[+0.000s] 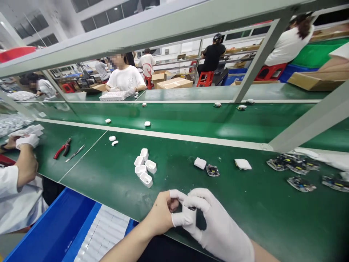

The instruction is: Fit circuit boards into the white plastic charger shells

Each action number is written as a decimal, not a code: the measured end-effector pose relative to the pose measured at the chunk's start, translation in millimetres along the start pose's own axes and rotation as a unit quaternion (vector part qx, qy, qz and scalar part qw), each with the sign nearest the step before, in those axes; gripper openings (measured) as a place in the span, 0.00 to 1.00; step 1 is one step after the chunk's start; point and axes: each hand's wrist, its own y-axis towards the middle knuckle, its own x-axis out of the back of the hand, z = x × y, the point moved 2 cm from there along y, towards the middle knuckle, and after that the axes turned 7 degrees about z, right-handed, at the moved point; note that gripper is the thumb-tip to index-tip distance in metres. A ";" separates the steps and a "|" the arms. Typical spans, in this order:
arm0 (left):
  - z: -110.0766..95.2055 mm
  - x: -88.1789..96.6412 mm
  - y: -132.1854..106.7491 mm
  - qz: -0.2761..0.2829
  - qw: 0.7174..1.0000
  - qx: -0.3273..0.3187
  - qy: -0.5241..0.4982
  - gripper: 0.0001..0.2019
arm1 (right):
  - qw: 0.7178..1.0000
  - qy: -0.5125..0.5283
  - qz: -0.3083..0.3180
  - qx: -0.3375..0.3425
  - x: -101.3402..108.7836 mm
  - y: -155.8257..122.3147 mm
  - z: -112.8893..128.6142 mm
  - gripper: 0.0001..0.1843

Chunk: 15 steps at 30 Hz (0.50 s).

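My left hand (160, 213), with white covers on its thumb and forefinger, pinches a small white plastic housing (189, 215) near the table's front edge. From the other side my gloved right hand (220, 225) grips the same housing, its fingers curled round the rim. A dark part shows in the opening; its kind is hidden. Beyond my hands lie a white squarish piece (200, 163) and a small circuit board (213, 170), side by side. Another white squarish piece (242, 164) rests farther right. Several open white housings (145, 179) stand clustered to the left.
Red-handled pliers (62, 149) and tweezers (75, 153) lie at left, near a co-worker's gloved hand (29, 141). Several circuit boards (293, 162) are piled at right. A green conveyor belt (180, 113) carries white pieces behind a slanted metal post (311, 116). A blue bin (51, 229) stands lower left.
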 end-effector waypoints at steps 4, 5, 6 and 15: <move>-12.2 -2.3 -4.4 0.016 0.999 0.017 -0.026 0.22 | 0.999 0.035 0.001 0.009 4.2 2.7 13.0 0.10; -14.5 -3.5 -5.4 0.027 0.999 0.028 -0.030 0.22 | 0.999 0.034 0.004 0.021 4.8 3.1 16.9 0.10; -16.4 -5.1 -6.2 0.035 0.998 0.036 -0.036 0.22 | 0.999 0.027 0.003 0.031 5.1 3.3 20.8 0.10; -19.8 -19.5 2.2 0.039 0.963 0.136 -0.228 0.25 | 0.976 0.083 -0.006 -0.203 12.3 9.5 31.0 0.11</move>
